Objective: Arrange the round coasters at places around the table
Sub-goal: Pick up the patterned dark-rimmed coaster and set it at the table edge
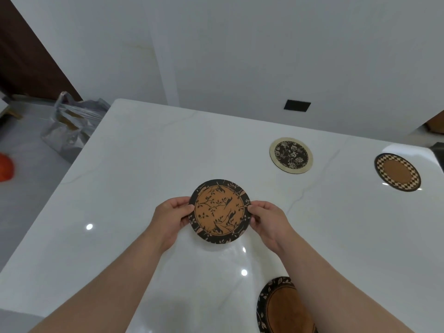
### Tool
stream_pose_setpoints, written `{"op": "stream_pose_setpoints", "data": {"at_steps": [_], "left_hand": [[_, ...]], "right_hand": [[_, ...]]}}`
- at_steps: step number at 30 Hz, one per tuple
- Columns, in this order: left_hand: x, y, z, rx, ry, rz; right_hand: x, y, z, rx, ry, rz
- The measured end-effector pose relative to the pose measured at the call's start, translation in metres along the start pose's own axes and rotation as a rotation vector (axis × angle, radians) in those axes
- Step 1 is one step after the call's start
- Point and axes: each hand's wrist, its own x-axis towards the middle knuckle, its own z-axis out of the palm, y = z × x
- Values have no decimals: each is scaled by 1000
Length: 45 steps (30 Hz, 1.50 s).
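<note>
White marble-look stone forms the bench [149,164], glossy enough to mirror 3 ceiling lights. Nearest the camera, at the bottom edge, a leaf-bordered coaster [280,306] with a plain brown centre lies flat, partly hidden under the right forearm. Beyond it, both hands hold 1 branch-patterned coaster [219,211], black rim around an orange-brown disc printed with twigs and birds. The left hand [168,218] pinches the coaster's left edge, thumb on top and fingers curled beneath; the right hand [268,221] mirrors it on the right edge. Each grip is closed narrowly on the thin rim only. Whether the coaster touches the stone or sits just above it, I cannot tell; it is over the middle of the near half. Farther off to the right, a floral coaster [291,155] with a pale gold rim lies flat, and well apart from it, near the right edge, a checker-rimmed coaster [397,172] with a brown centre. On the floor left of the bench sit a clear plastic bag [69,123] and an orange object [6,168].
</note>
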Motion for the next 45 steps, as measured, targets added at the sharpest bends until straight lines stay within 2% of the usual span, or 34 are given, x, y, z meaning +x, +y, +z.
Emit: {"op": "stream_pose_setpoints", "data": {"at_steps": [11,29,45], "left_hand": [[38,64,-33,11,-11,54],[151,132,-96,188,-4,34],[258,164,-114,312,-2,158]], "right_hand": [[10,-27,63,24,-2,-67],[80,-26,178,-36,116,-115],[157,-50,240,-271,235,-242]]}}
